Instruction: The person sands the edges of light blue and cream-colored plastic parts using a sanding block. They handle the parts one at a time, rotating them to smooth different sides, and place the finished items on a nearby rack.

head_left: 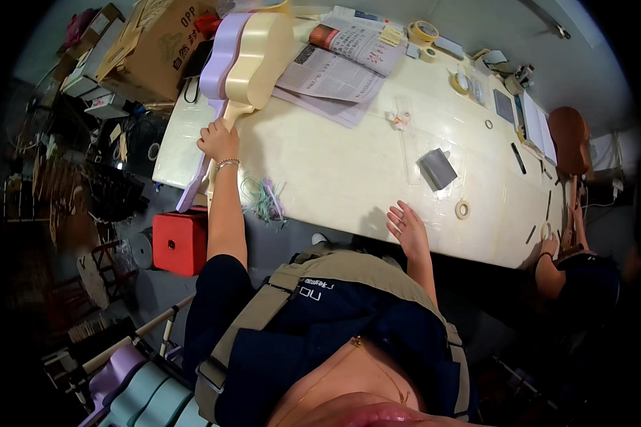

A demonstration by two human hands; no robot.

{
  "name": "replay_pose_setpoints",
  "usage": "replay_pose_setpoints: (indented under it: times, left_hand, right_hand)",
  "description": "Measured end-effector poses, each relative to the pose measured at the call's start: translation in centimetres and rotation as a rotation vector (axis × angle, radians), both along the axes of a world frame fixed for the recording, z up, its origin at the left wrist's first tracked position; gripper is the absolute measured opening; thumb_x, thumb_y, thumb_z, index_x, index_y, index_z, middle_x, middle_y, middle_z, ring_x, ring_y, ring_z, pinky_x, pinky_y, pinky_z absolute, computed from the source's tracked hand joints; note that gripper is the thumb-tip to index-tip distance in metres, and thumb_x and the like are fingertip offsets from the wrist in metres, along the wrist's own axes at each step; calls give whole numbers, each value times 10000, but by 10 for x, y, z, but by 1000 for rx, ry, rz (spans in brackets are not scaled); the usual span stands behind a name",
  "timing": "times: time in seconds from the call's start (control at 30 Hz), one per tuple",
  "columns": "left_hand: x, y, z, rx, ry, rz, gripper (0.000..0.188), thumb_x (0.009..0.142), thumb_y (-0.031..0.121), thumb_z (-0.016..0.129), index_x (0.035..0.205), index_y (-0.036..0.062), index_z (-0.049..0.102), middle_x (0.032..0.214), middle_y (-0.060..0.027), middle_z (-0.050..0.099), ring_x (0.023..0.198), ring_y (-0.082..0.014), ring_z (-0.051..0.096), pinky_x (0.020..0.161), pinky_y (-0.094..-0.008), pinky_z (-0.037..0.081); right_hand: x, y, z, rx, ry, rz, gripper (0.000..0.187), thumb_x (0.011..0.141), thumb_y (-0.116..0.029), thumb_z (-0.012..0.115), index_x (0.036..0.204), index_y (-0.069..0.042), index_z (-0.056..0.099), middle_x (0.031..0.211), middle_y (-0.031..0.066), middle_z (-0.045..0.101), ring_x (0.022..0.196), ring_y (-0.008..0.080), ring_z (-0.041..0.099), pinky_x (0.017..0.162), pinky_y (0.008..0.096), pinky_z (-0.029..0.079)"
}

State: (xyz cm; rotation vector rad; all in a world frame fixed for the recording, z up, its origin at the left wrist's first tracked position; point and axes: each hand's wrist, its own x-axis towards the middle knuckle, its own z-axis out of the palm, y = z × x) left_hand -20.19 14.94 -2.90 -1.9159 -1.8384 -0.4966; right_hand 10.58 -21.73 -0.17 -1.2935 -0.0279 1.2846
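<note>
At the table's far left corner, a cream ukulele body (269, 55) and a lavender ukulele body (221, 58) stand on their edges side by side. My left hand (219, 140) is closed around the neck area just below the bodies; whether it grips one neck or both is hard to see. The lavender neck slants down past the table edge. Near the front edge my right hand (408, 228) hovers with its fingers spread and nothing in it. A grey block (436, 169) and a tape roll (463, 209) lie beyond it to the right.
Newspapers (342, 78) lie beside the cream body. Tangled tape strips (266, 199) hang at the front edge. A red box (180, 243) stands on the floor at left. On the right, a co-worker's hand (550, 243) is near a brown ukulele (569, 139).
</note>
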Motion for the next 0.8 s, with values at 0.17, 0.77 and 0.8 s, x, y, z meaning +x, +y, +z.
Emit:
replay_pose_setpoints:
  times: [0.17,0.77,0.8]
  left_hand:
    - [3,-10,23,60,-65,57,528,625,366,740,1095,226,546,1020,10,529,939,-203,499,724,-395,389]
    - [-77,-524,157,554,-109,1013,117,582,141,618,673,137,544,853,-26,516,852,-230,520,707,-376,363]
    - [-68,-557,167,575,-59,1112,160,594,157,633,724,122,545,849,-42,513,849,-246,517,705,-390,366]
  right_hand:
    - [2,12,-2,-36,31,72,443,926,-285,487,1278,-28,408,1178,117,516,1060,212,520,873,339,443]
    - [-40,101,-29,-2,76,1324,504,903,-348,499,1307,-60,410,1143,96,527,1003,186,523,898,344,424]
    - [-45,102,-32,-3,68,1378,503,901,-352,504,1303,-63,416,1130,90,535,992,184,530,890,340,429]
